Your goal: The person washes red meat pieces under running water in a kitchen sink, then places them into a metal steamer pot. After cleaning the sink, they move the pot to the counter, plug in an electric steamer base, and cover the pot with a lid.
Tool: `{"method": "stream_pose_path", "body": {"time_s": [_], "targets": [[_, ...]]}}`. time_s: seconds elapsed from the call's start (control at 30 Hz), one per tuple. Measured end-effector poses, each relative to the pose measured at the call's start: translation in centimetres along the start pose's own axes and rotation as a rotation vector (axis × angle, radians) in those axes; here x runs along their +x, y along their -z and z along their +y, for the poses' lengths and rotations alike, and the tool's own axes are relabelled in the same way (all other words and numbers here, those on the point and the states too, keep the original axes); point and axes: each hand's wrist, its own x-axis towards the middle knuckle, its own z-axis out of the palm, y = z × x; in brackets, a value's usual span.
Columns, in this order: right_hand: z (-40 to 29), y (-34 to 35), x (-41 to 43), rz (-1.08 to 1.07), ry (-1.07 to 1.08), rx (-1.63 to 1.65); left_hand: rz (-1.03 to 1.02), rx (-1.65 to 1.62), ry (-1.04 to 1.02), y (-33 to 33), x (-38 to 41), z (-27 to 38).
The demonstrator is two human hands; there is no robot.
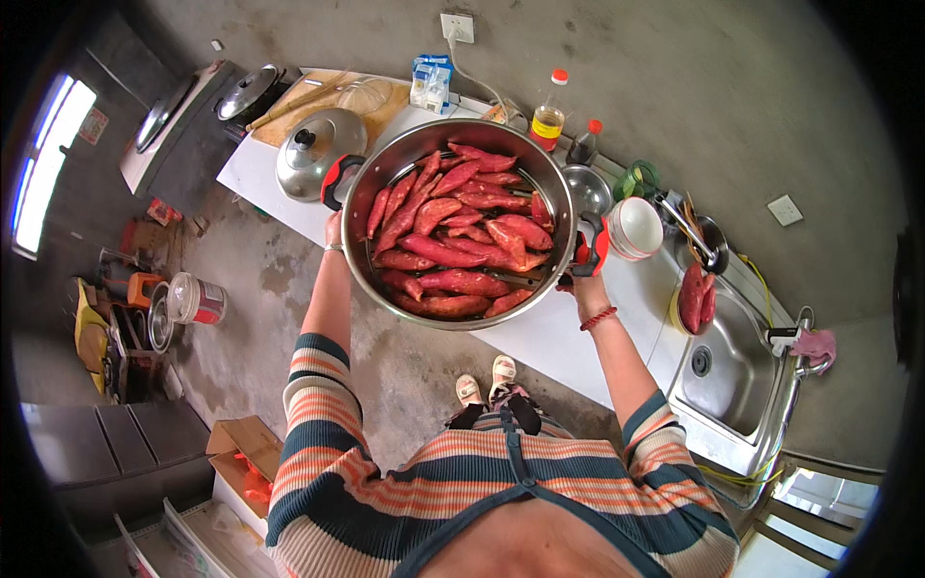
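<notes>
A wide stainless steel pot [462,326] full of raw red-skinned sweet potatoes [441,250] is raised in front of me, over the counter's edge. It has a red-and-black handle on each side. My left hand [334,230] supports it just below the left handle [337,182], with the fingers mostly hidden behind the pot. On the other side, my right hand [589,289] holds it at the right handle [592,244], its fingers partly hidden underneath. A domed metal lid [325,155] with a black knob lies on the counter beyond the left handle.
The white counter [535,361] runs to a steel sink [730,376]. Sweet potatoes fill a small bowl [679,318] at the sink's edge. White bowls [636,227] and bottles [548,119] stand along the wall. A cutting board [390,101] lies back left; a bucket [195,298] is on the floor.
</notes>
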Motion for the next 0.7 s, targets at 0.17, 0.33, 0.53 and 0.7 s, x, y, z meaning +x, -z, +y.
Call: {"method": "stream_pose_path", "body": {"time_s": [0.17,0.33,0.53,0.7], "targets": [[-1.0,-0.3,-0.3,-0.056,0.026,-0.057,0.026,0.055,-0.069,-0.1,-2.0,-0.2],[0.3,-0.8,-0.5,-0.028,0.021,-0.011,0.047,0.07,-0.098,-0.3,-3.0,0.9],[2.7,-1.2,0.9,-0.03,0.131,0.042,-0.008,0.073,-0.129,-0.9,-0.4,1.1],[5.3,-1.3,0.5,0.027,0.139,0.014,-0.093,0.077,-0.105,-0.8,2.5,0.8]]}}
